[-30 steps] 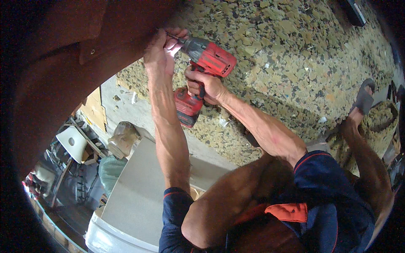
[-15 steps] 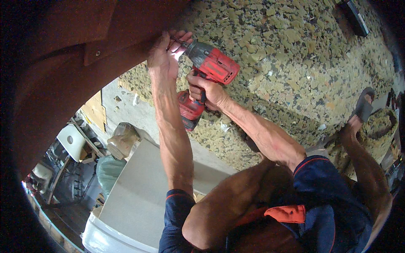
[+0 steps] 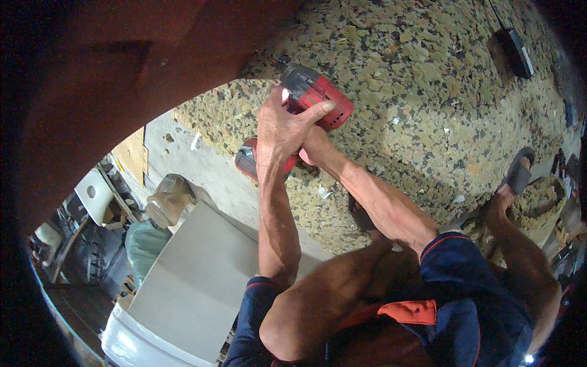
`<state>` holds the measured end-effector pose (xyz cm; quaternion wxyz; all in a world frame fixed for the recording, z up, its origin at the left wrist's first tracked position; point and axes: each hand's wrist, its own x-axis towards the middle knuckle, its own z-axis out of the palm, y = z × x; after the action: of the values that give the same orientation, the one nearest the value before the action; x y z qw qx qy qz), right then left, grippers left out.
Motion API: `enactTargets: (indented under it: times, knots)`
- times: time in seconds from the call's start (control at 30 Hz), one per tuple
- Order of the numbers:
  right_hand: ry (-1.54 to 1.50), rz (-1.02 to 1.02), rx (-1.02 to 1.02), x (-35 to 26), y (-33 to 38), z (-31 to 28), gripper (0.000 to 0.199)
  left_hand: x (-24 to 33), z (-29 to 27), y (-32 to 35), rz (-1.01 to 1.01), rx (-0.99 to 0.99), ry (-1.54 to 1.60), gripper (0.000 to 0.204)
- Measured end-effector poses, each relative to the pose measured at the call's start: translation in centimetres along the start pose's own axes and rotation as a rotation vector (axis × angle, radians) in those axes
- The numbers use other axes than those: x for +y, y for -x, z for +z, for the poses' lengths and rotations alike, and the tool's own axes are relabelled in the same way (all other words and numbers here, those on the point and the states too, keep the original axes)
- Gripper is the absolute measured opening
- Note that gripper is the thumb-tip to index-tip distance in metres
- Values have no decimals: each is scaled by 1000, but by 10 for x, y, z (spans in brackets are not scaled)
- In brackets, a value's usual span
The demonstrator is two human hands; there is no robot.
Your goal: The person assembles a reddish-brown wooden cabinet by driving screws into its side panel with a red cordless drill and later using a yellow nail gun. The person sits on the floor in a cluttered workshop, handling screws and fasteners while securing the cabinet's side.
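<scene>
A red and black power drill (image 3: 324, 98) points up and left at a dark red-brown wooden panel (image 3: 153, 79). My left hand (image 3: 281, 131) wraps over the drill's body from the near side, thumb stretched across the red casing. My right hand (image 3: 312, 150) sits just behind and below it on the drill's handle and is mostly hidden by the left hand. The drill's red battery base (image 3: 247, 162) shows under my left wrist. The drill's tip is lost in the shadow at the panel's edge.
A speckled yellow-brown stone floor (image 3: 428, 92) lies below. A pale grey board (image 3: 195, 275) rests on a white tub (image 3: 131, 342) at lower left, beside a glass jar (image 3: 168, 199) and a white chair (image 3: 92, 192). My sandalled foot (image 3: 520, 174) stands at right; a dark flat object (image 3: 516, 52) lies farther off.
The drill and both hands have shifted right along the panel's edge. My left hand has moved from the drill's nose by the panel to a grip over the drill's body.
</scene>
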<state>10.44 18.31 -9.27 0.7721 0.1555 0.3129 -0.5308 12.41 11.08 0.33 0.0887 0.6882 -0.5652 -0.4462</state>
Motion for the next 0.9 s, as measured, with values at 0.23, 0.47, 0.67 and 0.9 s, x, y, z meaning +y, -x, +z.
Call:
enactTargets:
  times: [0.23, 0.47, 0.67, 0.9]
  knots:
    - [-16, 38, 22, 9, -11, -12, 24, -14, 3, -12, -33, 18, 20, 62]
    - [24, 13, -21, 10, -15, -10, 21, -28, 4, -17, 1, 20, 128, 51]
    - [75, 27, -59, 7, -18, -14, 23, -25, 0, -21, 13, -7, 181, 39]
    - [144, -14, -102, 15, -30, -25, 40, -18, -5, -20, 32, 37, 112, 42]
